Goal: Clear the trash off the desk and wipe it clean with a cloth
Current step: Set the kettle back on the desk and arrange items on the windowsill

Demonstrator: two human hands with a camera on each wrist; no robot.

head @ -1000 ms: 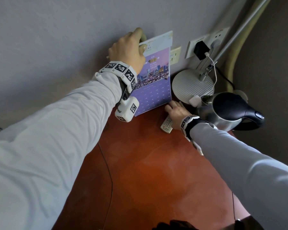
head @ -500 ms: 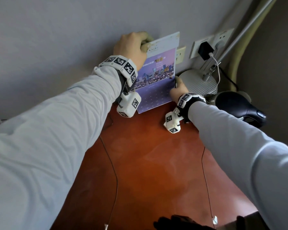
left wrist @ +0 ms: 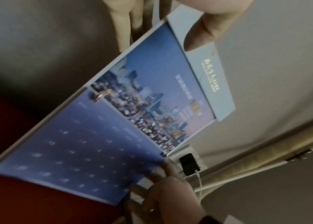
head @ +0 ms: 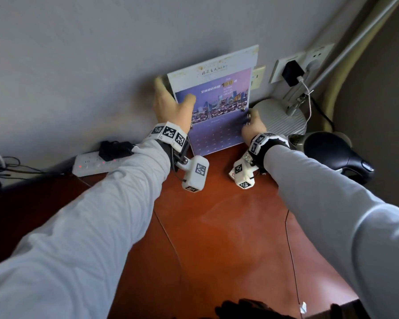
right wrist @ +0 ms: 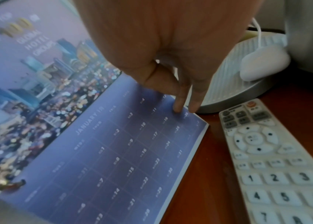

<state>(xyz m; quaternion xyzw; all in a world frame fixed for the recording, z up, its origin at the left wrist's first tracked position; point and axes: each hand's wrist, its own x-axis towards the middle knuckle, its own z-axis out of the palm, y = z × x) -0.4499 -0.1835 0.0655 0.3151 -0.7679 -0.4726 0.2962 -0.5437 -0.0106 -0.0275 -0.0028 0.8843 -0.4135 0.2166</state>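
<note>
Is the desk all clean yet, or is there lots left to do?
No trash shows on the bare red desk, but no cloth is in sight, so wiping looks undone. Now the left hand and right hand both hold the calendar by the wall. The remote lies beside it.

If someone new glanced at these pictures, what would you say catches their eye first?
Most likely the purple calendar standing on the red-brown desk against the wall, with the left hand gripping its left edge and the right hand at its right edge. Next, the white remote lying just right of it, and the dark kettle at far right.
</note>
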